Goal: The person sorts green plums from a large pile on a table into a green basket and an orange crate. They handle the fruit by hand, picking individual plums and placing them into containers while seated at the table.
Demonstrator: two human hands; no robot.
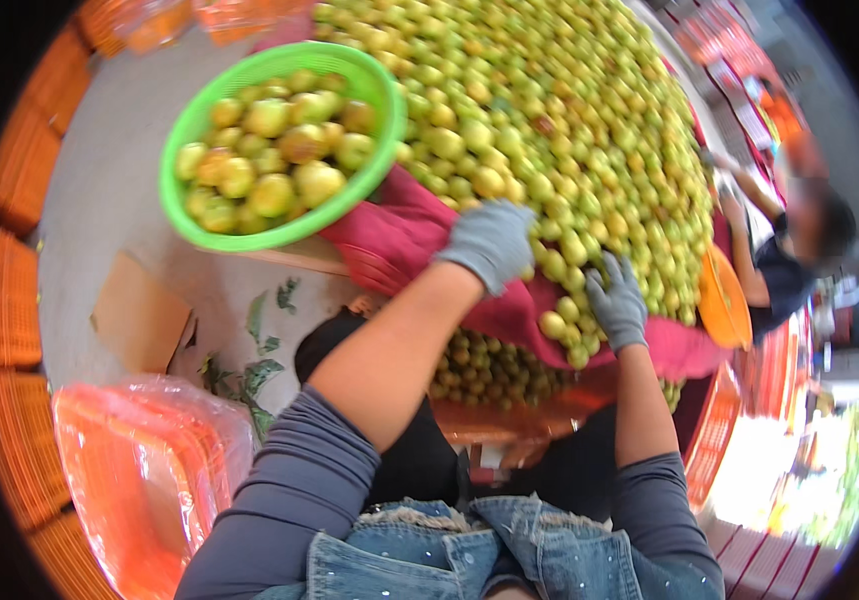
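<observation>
A large heap of small green-yellow fruits [549, 120], jujube-like and some tinged brown, covers the table before me. My left hand [491, 241], in a grey knit glove, lies at the heap's near edge beside a crimson cloth [403, 225]; its fingertips are hidden behind the back of the hand. My right hand [618, 301], gloved alike, touches fruits near the edge with thumb and fingers spread apart. A few loose fruits [569, 324] lie on the cloth just left of it. To the left of the heap, a bright green plastic basket [174, 176] holds larger yellow-green fruits, some with brown patches.
An orange crate [504, 429] with fruits stands below the table edge. At right, another person [782, 262] reaches to the heap beside an orange basket [726, 300]. Plastic-wrapped orange crates [144, 480], cardboard [140, 311] and leaves [257, 375] are on the floor; stacked crates [5, 300] line the left.
</observation>
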